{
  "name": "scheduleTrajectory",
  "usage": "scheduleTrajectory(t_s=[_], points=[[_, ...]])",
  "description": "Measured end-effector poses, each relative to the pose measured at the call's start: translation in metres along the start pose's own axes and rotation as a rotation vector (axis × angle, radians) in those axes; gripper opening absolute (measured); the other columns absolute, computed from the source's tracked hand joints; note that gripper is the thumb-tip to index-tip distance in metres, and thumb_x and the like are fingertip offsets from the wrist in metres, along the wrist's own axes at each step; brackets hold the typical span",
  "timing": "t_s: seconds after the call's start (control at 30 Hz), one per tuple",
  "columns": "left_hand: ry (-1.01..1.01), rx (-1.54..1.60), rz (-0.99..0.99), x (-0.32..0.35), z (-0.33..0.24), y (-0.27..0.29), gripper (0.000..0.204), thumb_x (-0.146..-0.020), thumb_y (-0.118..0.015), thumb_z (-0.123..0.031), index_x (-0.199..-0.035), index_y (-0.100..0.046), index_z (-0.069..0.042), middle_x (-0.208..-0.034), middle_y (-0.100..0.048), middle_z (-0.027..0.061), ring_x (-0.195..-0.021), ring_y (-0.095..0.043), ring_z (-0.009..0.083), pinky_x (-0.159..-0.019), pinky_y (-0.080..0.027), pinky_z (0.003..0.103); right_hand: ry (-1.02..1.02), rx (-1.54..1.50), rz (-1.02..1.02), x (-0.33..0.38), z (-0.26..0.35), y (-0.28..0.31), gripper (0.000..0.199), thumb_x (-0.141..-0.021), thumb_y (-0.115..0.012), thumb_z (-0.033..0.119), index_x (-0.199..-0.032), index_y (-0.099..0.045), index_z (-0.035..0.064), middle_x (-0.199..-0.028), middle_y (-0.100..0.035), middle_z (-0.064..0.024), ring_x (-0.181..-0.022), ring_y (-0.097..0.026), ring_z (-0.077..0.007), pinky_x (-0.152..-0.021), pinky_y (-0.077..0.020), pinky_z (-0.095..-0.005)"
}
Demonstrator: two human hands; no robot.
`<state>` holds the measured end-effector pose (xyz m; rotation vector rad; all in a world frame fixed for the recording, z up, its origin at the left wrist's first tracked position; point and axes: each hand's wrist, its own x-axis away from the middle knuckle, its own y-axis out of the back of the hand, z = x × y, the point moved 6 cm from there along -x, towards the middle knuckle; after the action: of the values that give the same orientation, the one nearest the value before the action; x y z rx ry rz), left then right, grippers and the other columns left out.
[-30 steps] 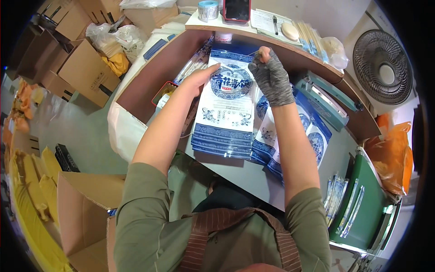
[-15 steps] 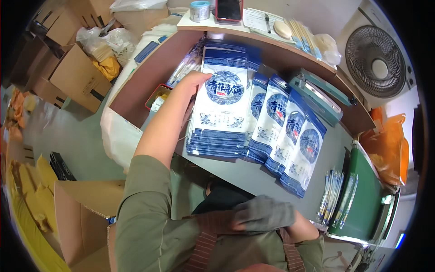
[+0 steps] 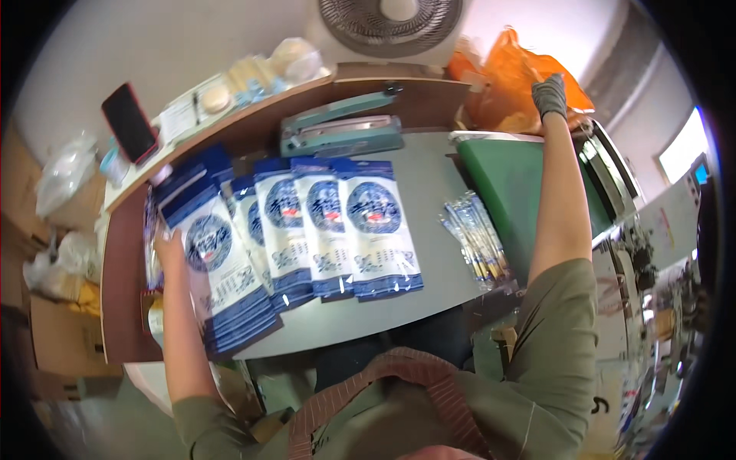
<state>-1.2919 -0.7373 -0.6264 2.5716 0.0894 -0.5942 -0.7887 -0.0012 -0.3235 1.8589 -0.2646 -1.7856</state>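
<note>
Along the left edge of a stack of blue-and-white printed pouches, my left hand holds on with the thumb at the top pouch; its other fingers are mostly hidden. My right hand, in a grey glove, is stretched out to the far right. It appears closed at the rim of an orange plastic bag, and what lies inside that bag is hidden. Several more pouches lie fanned and overlapping to the right of the stack. A bundle of slim wrapped sticks rests farther right on the grey tabletop.
A teal bar-shaped device stands against the table's back wall. Beside the sticks is a green board. The shelf above holds a phone, a tin and papers. A fan stands behind, and cardboard boxes are at left.
My view has swung to the right. My gloved right hand has gone from in front of my body out to the orange bag. My left hand stays at the pouch stack.
</note>
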Motion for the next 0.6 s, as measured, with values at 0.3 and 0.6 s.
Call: scheduleTrajectory(t_s=[0.3,0.6], points=[[-0.040,0.685,1.044,0.255,-0.311,-0.116,0.046,-0.092,-0.061,-0.022,-0.132,-0.048,-0.004,-0.129,-0.054,0.0123,-0.118,-0.051,0.0223,-0.093,-0.045,0.033,0.503,-0.709,0.622,0.316,0.052,0.154,0.038,-0.092,-0.058,0.024,-0.121,-0.058,0.0003,-0.127,-0.054,-0.0196,-0.116,-0.052,-0.0323,-0.098,-0.0426,-0.0346],[0.464,0.794,0.853,0.390,-0.341,-0.304,0.080,-0.092,-0.052,-0.049,-0.140,-0.024,0.009,-0.139,-0.043,0.0232,-0.132,-0.038,0.0309,-0.109,-0.029,0.037,0.679,-0.139,0.585,0.419,0.051,0.056,0.065,-0.093,-0.047,0.042,-0.140,-0.036,-0.0017,-0.146,-0.034,-0.0228,-0.137,-0.031,-0.0352,-0.111,-0.0274,-0.0427]])
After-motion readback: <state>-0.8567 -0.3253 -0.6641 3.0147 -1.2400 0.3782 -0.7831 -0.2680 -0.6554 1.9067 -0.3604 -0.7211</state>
